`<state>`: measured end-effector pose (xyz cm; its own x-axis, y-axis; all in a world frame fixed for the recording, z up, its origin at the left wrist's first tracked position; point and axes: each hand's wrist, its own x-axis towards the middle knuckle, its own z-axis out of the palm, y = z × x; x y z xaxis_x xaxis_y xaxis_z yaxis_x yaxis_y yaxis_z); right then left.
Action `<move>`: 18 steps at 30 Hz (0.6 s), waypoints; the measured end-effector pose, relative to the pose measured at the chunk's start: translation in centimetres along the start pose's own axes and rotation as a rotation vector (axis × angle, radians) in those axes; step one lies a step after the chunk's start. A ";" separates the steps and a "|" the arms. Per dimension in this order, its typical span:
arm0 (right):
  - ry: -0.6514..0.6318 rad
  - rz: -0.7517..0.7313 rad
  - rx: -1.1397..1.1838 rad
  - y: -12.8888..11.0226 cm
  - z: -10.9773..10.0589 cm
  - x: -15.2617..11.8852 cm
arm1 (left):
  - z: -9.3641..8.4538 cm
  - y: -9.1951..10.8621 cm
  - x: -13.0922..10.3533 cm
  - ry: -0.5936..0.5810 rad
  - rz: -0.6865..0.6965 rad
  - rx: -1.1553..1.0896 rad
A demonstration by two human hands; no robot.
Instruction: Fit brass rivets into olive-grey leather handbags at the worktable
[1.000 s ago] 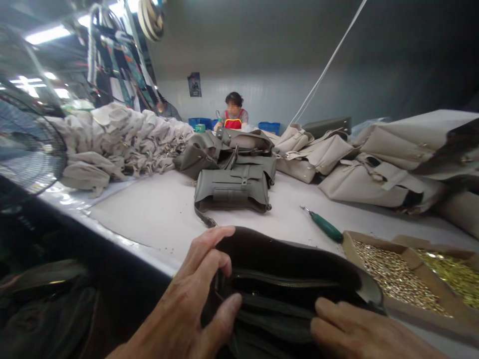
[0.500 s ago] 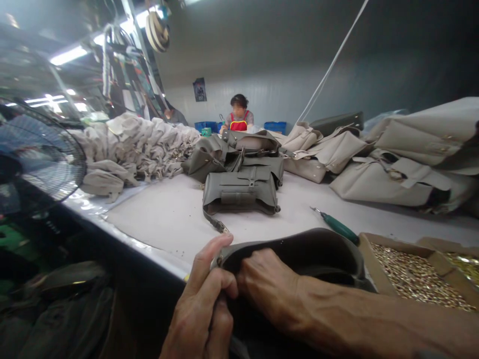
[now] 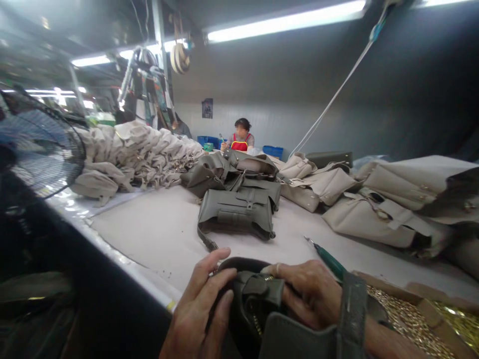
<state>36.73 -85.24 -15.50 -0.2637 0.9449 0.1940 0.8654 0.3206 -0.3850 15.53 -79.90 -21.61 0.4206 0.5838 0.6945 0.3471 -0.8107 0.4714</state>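
A dark grey-green handbag (image 3: 295,336) lies close in front of me at the table's near side, its opening facing up. A gold-toothed zip and a folded tab show inside it. My left hand (image 3: 202,304) grips the bag's left edge, thumb inside and fingers bent over the rim. Across from it, my right hand (image 3: 314,286) pinches the inner zipped part, with a strap (image 3: 354,309) lying over the wrist. Just beyond the right hand rests a green-handled pointed tool (image 3: 329,260). Farther in sits another grey-green handbag (image 3: 235,212). The bag's lower part is out of frame.
Cardboard boxes (image 3: 422,319) of small gold metal pieces stand at right. Beige bags (image 3: 377,219) are piled behind them. Beige pieces (image 3: 138,154) heap up at left, beside a fan (image 3: 41,144). A person in a red apron (image 3: 239,143) sits across the table.
My right hand has come up out of the bag's dark interior and now holds the zipped part. The bag has turned, bringing its zip and strap into sight. My view has tilted upward.
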 end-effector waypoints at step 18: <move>0.141 -0.254 -0.058 -2.4 0.1 0.5 | -0.2 0.3 0.4 -0.036 0.020 -0.112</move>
<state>34.52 -85.51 -14.55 -0.4164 0.8150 0.4029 0.8032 0.5374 -0.2570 15.64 -79.95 -21.10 0.4566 0.5671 0.6855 0.2434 -0.8207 0.5169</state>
